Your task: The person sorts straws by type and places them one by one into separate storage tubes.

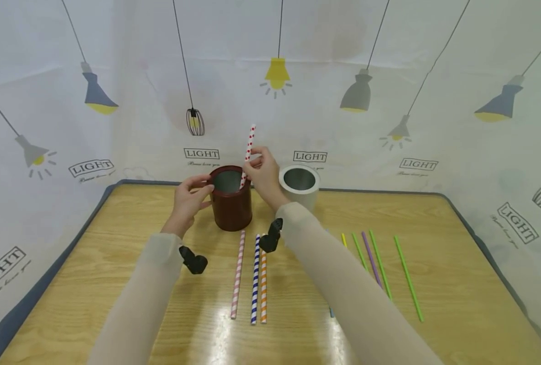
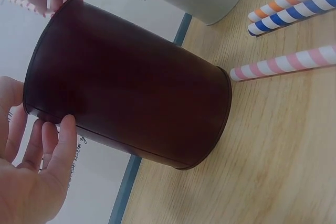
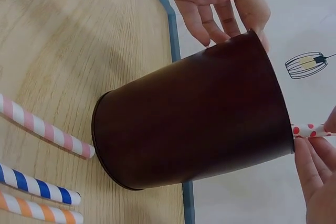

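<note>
A dark brown cylindrical pot (image 1: 231, 213) stands upright at the back of the table. My left hand (image 1: 189, 203) holds its left side near the rim, thumb toward the front and fingers farther round, as the left wrist view also shows with the hand (image 2: 39, 171). Between thumb and fingers, my right hand (image 1: 263, 172) pinches a white paper straw with red dots (image 1: 250, 137). The straw stands nearly upright, its lower end inside the pot at the right of the opening. In the right wrist view, the dotted straw (image 3: 310, 130) shows just past the rim, beside the right fingers.
A white pot (image 1: 301, 195) stands just right of the brown one, partly behind the right forearm. Striped straws in pink (image 1: 237, 276), blue (image 1: 255, 279) and orange (image 1: 264, 284) lie in front. Several thin plastic straws, green (image 1: 408, 279) and purple (image 1: 371, 256) among them, lie farther right.
</note>
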The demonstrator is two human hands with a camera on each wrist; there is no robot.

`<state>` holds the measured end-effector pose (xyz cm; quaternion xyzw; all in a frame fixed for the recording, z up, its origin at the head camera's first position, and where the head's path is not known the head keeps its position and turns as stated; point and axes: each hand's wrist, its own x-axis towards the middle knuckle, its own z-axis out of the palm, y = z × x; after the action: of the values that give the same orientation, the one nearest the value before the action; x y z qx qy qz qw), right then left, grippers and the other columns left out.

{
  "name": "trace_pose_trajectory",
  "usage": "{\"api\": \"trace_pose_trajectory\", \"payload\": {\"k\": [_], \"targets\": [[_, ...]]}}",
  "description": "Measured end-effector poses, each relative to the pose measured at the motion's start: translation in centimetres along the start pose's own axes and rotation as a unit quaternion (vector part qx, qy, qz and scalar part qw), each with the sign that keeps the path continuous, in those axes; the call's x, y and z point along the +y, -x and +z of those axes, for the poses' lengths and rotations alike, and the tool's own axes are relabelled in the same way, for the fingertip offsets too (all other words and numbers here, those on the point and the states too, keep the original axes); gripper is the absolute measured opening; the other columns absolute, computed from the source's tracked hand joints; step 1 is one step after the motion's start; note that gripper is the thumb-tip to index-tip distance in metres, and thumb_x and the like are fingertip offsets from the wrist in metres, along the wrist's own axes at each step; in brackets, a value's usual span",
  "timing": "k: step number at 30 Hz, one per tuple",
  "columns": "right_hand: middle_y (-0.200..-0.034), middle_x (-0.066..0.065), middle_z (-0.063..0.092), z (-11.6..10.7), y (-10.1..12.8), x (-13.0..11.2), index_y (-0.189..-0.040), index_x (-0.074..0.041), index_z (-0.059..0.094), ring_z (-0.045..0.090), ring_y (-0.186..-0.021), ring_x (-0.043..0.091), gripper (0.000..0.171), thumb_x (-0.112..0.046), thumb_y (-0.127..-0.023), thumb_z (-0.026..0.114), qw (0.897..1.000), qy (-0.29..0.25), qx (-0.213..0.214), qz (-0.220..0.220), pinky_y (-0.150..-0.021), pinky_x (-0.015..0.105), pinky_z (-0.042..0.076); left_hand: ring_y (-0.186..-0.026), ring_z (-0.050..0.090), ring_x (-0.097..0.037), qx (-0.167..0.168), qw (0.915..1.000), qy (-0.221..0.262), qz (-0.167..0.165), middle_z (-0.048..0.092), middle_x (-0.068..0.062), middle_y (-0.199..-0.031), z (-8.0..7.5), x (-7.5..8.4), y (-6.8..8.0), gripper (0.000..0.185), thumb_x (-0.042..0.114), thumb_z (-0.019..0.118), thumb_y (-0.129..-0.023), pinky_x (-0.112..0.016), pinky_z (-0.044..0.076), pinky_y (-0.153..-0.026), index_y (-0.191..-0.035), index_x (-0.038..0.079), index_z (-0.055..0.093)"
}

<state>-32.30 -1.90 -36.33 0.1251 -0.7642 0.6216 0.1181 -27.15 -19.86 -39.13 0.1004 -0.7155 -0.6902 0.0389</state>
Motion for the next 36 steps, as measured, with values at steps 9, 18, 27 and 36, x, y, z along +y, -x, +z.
{"api": "trace_pose_trajectory", "payload": {"k": [9, 18, 27, 36], "targets": [[-0.077, 0.009, 0.061, -0.03, -0.66, -0.04, -0.103, -0.004, 0.058, 0.055, -0.058, 0.016, 0.025, -0.005, -0.078, 0.062, 0.995, 0.082, -0.033, 0.038, -0.051, 0.024, 0.047, -0.095, 0.052, -0.015, -0.003, 1.0000, 0.001, 0.000, 0.047, -0.004, -0.108, -0.01, 0.05, 0.01, 0.038, 0.014, 0.061, -0.087, -0.034, 0.053, -0.077, -0.124, 0.008, 0.054], [-0.084, 0.010, 0.065, 0.09, -0.50, 0.04, -0.099, -0.003, 0.062, 0.059, -0.070, 0.019, 0.022, -0.008, -0.078, 0.063, 0.991, 0.115, -0.057, 0.046, -0.056, 0.024, 0.046, -0.090, 0.053, -0.013, -0.004, 1.0000, 0.004, 0.000, 0.047, -0.004, -0.104, 0.09, 0.16, 0.14, 0.038, 0.012, 0.060, -0.088, -0.036, 0.053, -0.077, -0.125, 0.006, 0.054], [-0.083, 0.008, 0.063, 0.42, -0.49, 0.10, -0.096, -0.004, 0.063, 0.057, -0.073, 0.019, 0.017, -0.012, -0.080, 0.066, 0.988, 0.137, -0.060, 0.042, -0.060, 0.026, 0.046, -0.090, 0.053, -0.013, 0.000, 1.0000, -0.001, -0.001, 0.046, -0.004, -0.105, 0.07, 0.27, 0.19, 0.039, 0.012, 0.060, -0.088, -0.034, 0.053, -0.076, -0.125, 0.006, 0.054], [-0.081, 0.009, 0.061, 0.70, -0.32, -0.06, -0.096, -0.001, 0.064, 0.056, -0.073, 0.021, 0.019, -0.012, -0.082, 0.067, 0.988, 0.141, -0.060, 0.035, -0.061, 0.026, 0.046, -0.090, 0.052, -0.013, 0.005, 1.0000, 0.000, -0.001, 0.046, -0.003, -0.104, 0.09, 0.18, 0.11, 0.038, 0.011, 0.059, -0.088, -0.030, 0.054, -0.071, -0.125, 0.005, 0.053]]}}
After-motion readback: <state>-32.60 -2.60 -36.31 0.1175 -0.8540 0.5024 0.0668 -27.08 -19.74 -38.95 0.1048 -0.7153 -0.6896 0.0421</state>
